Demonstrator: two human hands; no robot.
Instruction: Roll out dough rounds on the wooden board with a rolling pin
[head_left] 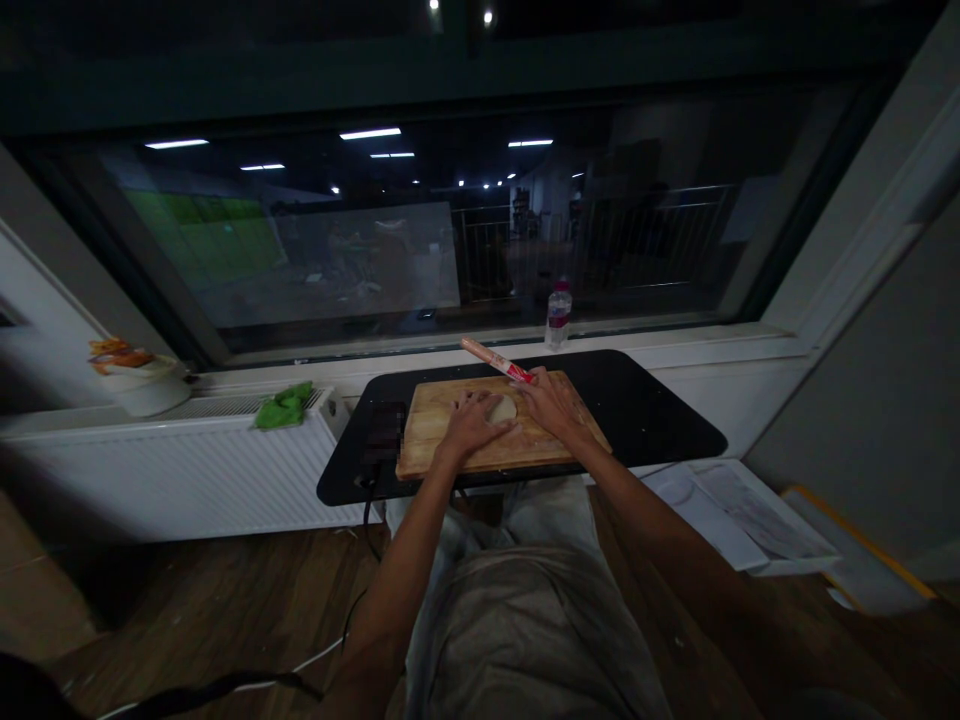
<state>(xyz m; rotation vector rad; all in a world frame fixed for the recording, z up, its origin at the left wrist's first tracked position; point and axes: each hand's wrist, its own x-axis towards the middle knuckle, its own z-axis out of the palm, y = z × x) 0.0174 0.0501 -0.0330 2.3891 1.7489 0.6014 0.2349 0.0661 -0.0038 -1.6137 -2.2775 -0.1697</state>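
A small round of pale dough lies on a wooden cutting board. My left hand rests on the board at the dough's left side, fingers spread, thumb along its near edge. In my right hand is a wooden rolling pin with a red label or wrapper near the gripped end. The pin is raised at a slant over the board's far side, pointing away to the left. Part of the dough's left edge is hidden under my left fingers.
The board stands on a black table against the window sill. A water bottle is on the sill. At left, a green cloth and a white container sit on the radiator. A cable hangs off the table.
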